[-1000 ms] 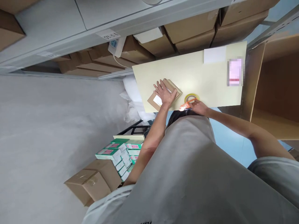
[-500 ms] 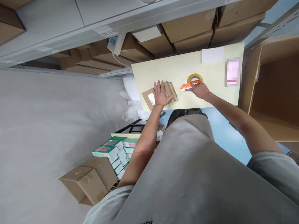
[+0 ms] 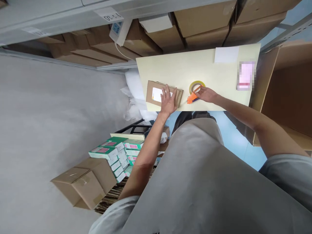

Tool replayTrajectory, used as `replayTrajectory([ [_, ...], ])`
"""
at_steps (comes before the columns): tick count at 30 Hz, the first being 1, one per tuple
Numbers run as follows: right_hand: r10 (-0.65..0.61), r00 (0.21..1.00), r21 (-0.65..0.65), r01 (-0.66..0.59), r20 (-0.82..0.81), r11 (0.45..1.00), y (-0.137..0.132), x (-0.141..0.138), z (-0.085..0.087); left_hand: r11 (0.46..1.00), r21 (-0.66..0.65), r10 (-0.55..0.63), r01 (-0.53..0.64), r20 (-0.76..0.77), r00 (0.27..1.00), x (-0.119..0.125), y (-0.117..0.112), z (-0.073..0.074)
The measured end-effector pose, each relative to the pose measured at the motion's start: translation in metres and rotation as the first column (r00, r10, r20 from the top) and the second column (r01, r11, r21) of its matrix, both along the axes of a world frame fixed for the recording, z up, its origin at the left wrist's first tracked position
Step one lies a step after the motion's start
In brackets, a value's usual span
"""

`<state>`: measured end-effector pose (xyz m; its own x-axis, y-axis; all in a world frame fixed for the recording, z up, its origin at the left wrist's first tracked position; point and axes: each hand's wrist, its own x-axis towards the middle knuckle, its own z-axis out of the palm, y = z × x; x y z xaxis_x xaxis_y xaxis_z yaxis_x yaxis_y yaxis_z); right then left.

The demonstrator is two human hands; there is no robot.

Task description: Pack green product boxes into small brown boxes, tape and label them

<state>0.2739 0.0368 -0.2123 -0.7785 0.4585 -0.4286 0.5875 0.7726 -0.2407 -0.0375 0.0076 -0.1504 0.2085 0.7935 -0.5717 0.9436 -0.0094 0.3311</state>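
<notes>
A small flat cardboard box (image 3: 158, 85) with a white label (image 3: 156, 94) lies near the front of the pale table (image 3: 175, 66). My left hand (image 3: 168, 102) rests on the right part of the box, fingers spread, holding nothing in its grip. To the right of the box, my right hand (image 3: 207, 95) is closed round the handle of an orange tape dispenser (image 3: 192, 97) fitted with a yellow-rimmed roll of tape (image 3: 190, 87). The dispenser tilts down to the left. A faint clear strip appears to run from its front toward the box's right end.
White paper (image 3: 226, 55) and a blurred pink item (image 3: 246, 74) lie on the table's right. A large open carton (image 3: 264, 81) stands beyond. Shelves with cartons (image 3: 204, 19) line the back. Green-and-white boxes (image 3: 103, 152) and another carton (image 3: 90, 188) are at lower left.
The box has turned to lie straighter along the table, my left hand moving with it. My right hand has tipped the tape dispenser more steeply and shifted slightly left.
</notes>
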Motion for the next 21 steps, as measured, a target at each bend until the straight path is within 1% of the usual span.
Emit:
replayTrajectory([
  [2, -0.004, 1.0, -0.021, 0.004, 0.005, 1.0, 0.013, 0.02, 0.001, 1.0, -0.006, -0.015, 0.015, 0.014, 1.0, -0.006, -0.001, 0.001],
  [5, -0.105, 0.992, -0.02, 0.106, 0.069, 0.994, 0.043, 0.045, 0.002, 1.0, 0.009, -0.016, 0.016, 0.047, 0.999, -0.01, -0.002, -0.001],
  [7, -0.176, 0.982, -0.005, 0.177, 0.067, 0.984, 0.061, 0.051, 0.001, 1.0, 0.022, -0.012, 0.01, 0.066, 0.998, -0.011, -0.002, -0.001],
  [8, -0.218, 0.975, -0.005, 0.219, 0.046, 0.976, 0.067, 0.049, 0.001, 1.0, 0.024, -0.008, 0.006, 0.076, 0.997, -0.011, -0.002, -0.001],
  [10, -0.305, 0.952, -0.022, 0.305, -0.002, 0.952, 0.075, 0.038, 0.001, 1.0, 0.02, 0.0, -0.002, 0.093, 0.996, -0.012, -0.002, 0.001],
  [12, -0.353, 0.935, -0.036, 0.353, -0.016, 0.935, 0.076, 0.021, 0.002, 1.0, 0.01, 0.007, -0.008, 0.108, 0.994, -0.012, -0.001, 0.005],
  [15, -0.349, 0.936, -0.023, 0.35, 0.035, 0.936, 0.074, -0.004, 0.006, 1.0, 0.004, 0.006, -0.006, 0.131, 0.991, -0.01, -0.001, 0.009],
  [18, -0.339, 0.938, -0.017, 0.341, 0.072, 0.94, 0.071, -0.025, 0.015, 1.0, 0.012, 0.008, -0.01, 0.151, 0.989, -0.008, 0.0, 0.011],
  [21, -0.394, 0.915, -0.045, 0.398, 0.083, 0.916, 0.066, -0.049, 0.028, 1.0, 0.019, -0.004, 0.002, 0.129, 0.992, -0.007, 0.0, 0.01],
])
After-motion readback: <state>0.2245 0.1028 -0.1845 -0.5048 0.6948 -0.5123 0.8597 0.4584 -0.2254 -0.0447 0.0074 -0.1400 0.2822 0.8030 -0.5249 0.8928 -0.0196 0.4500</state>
